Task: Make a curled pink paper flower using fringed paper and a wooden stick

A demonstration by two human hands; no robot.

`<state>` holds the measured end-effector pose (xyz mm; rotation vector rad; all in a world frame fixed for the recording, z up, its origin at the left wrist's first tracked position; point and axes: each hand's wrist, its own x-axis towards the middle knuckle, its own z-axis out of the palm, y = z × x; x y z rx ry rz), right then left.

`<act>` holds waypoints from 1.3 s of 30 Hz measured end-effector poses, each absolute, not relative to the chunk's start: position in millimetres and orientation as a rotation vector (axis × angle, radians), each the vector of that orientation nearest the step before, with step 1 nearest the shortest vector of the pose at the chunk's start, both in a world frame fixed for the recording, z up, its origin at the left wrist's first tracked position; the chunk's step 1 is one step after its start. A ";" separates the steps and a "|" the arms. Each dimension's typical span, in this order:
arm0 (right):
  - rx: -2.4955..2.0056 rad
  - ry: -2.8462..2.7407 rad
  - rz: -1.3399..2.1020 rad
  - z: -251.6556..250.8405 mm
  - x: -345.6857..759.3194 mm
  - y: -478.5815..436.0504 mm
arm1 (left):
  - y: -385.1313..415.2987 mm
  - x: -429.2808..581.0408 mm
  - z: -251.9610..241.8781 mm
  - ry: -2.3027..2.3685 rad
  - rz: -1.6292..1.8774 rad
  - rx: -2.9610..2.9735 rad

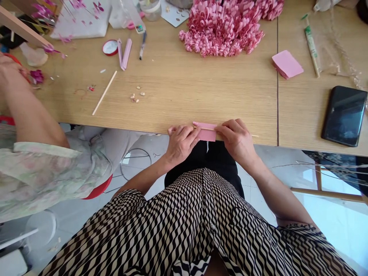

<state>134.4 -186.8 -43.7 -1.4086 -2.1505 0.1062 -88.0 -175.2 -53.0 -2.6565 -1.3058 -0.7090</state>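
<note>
Hidden: pink paper strip point(204, 133) half covered by fingers, can't see how it meets the bamboo skewer point(254, 135)
Left hand point(181, 143): closed, pinching the strip
Right hand point(236, 138): closed on skewer and strip
Spot: just over the table edge point(115, 125)

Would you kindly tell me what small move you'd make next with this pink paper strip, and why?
Probably turn the wooden stick with the right hand, winding the pink paper strip onto it: the stick lies across the strip's top, and the left hand steadies the strip.
</note>
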 end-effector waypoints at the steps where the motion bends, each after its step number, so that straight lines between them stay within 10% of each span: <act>1: -1.409 -2.144 0.108 -43.9 134.3 -186.5 | -174.8 -87.9 -52.8 -1.312 -0.710 -2.652; 39: -1.356 -1.898 0.183 -53.2 133.3 -185.1 | -179.9 -80.7 -50.8 -1.461 -0.675 -2.631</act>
